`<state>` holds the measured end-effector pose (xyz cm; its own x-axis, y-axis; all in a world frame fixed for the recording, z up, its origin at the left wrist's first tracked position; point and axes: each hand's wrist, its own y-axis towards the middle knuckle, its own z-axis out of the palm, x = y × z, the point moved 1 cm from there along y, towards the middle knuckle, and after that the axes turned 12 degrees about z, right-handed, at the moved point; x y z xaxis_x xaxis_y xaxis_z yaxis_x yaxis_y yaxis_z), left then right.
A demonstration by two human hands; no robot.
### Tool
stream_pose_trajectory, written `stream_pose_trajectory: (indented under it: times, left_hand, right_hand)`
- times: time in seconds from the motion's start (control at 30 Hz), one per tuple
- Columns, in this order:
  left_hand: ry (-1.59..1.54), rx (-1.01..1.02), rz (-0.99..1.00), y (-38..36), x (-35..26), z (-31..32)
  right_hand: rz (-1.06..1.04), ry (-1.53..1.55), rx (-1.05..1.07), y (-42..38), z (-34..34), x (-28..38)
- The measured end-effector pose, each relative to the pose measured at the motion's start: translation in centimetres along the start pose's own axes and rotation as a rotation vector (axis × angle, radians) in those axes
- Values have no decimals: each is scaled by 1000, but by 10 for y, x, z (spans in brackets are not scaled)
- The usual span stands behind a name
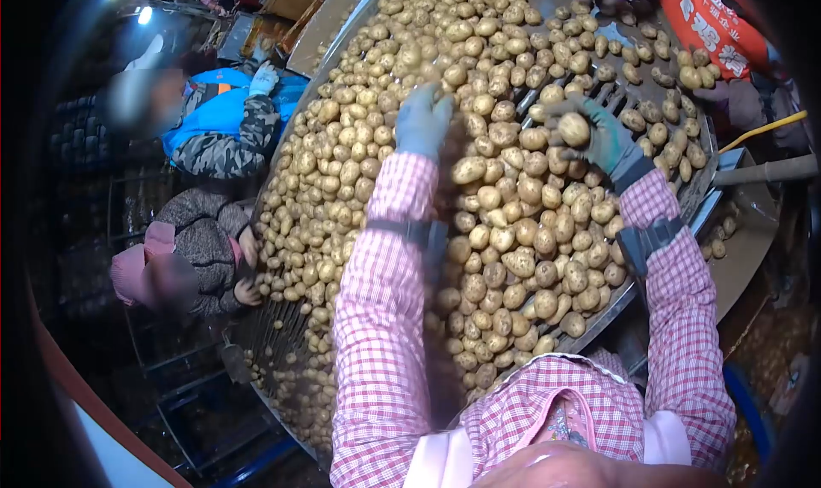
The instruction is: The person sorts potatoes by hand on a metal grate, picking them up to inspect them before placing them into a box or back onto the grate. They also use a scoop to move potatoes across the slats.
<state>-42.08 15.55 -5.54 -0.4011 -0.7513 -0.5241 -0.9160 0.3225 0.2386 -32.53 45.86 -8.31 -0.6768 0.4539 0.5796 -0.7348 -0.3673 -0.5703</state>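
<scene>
A wide heap of potatoes covers the sloping metal table in front of me. My right hand, in a grey-green glove, has its fingers closed around one potato just above the heap. Farther left, my left hand in a pale blue glove reaches down onto the potatoes. Its fingertips are blurred and partly hidden, so whether it grips a potato I cannot make out. Both my sleeves are pink checked cloth with dark bands.
Dark slats show between potatoes near my right hand. At the left edge stand a person in a blue vest and another in a pink cap. A person in a red apron is at the far right, near a yellow bar.
</scene>
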Motion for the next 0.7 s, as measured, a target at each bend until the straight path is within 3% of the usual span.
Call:
stream_pose_trajectory:
  times: [0.1,0.2,0.23,0.33,0.37,0.47,0.5,0.57,0.6,0.63,0.7]
  left_hand:
    - [180,-50,15,54,38,47]
    - [350,277,-93,73,25,69]
    - [380,254,-142,75,21,77]
    - [-10,93,-173,66,25,82]
    - [-255,24,-100,56,27,81]
    - [-1263,80,-686,0,-53,22]
    - [-1366,46,-662,-19,-49,17]
    - [-1516,-46,-635,-56,-44,-5]
    - [-1568,-96,-631,-76,-46,-19]
    - [-1464,-249,-609,-98,-46,-25]
    - [-1430,-328,-690,-139,-14,-33]
  right_hand:
    - [5,-54,-82,10,-23,-17]
    - [-3,-158,-28,-20,-9,-21]
    - [-3,-150,-71,-22,-6,-23]
    - [29,-174,-136,-27,2,-25]
    - [44,-191,-145,-28,4,-24]
    - [0,-139,18,-22,9,-28]
    - [8,-142,-41,-17,16,-30]
    - [-425,-567,-40,8,5,-40]
    - [-409,-581,-24,11,9,-42]
    - [-193,-466,12,7,20,-39]
    - [39,-383,53,1,36,-36]
